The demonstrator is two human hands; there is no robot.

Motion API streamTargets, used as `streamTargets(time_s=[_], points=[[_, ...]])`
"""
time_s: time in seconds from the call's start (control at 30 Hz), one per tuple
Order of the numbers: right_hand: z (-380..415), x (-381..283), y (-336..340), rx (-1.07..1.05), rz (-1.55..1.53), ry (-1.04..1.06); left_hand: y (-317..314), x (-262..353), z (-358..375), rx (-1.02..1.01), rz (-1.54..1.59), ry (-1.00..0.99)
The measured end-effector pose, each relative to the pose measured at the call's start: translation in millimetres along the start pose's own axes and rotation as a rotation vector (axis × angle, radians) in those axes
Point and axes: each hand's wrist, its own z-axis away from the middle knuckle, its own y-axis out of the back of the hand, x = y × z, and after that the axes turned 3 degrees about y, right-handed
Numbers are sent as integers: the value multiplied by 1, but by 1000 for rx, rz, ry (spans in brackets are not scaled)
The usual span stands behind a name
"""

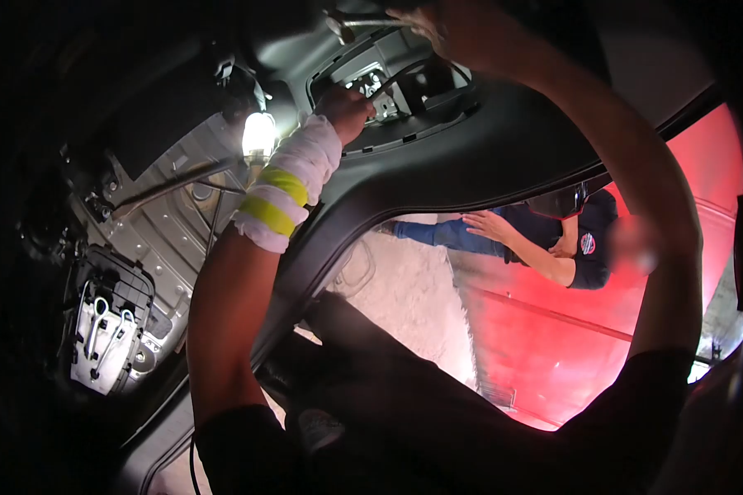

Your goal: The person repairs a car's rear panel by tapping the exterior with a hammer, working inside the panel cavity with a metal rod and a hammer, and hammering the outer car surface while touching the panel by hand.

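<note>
My left hand (pixel 347 113), its wrist wrapped in white cloth with yellow-green bands, is closed around one end of a dark, slim bar (pixel 399 77). The bar runs up and right across an opening (pixel 425 95) in the car's dark interior trim panel (pixel 421 169). Metal parts show inside that opening, just beyond my knuckles. Higher up, my right hand (pixel 454 35) grips the handle of a hammer (pixel 339 29), whose head points left, above the opening. Shadow hides part of the right fingers.
A lit work lamp (pixel 259 136) hangs left of my left wrist. Below it lies the bare metal floor (pixel 169 227), with a tool tray (pixel 107 330) at lower left. Through the door opening, another person (pixel 553 239) is near a red surface (pixel 545 346).
</note>
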Motion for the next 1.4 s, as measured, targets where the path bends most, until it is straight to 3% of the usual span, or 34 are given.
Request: streamTargets(time_s=[0.4, 0.9, 1.0, 1.1, 1.4], points=[[-2, 7, -4, -141, 3, 0, 5, 12, 13, -42, 134, 125], [0, 12, -17, -90, -50, 39, 7, 16, 15, -116, 175, 187], [2, 5, -6, -185, -64, -26, 12, 15, 10, -192, 245, 265], [4, 8, -19, -93, -62, -13, 11, 16, 11, -193, 233, 257], [-6, 11, -23, -116, 48, 42, 11, 9, 11, -204, 273, 251]])
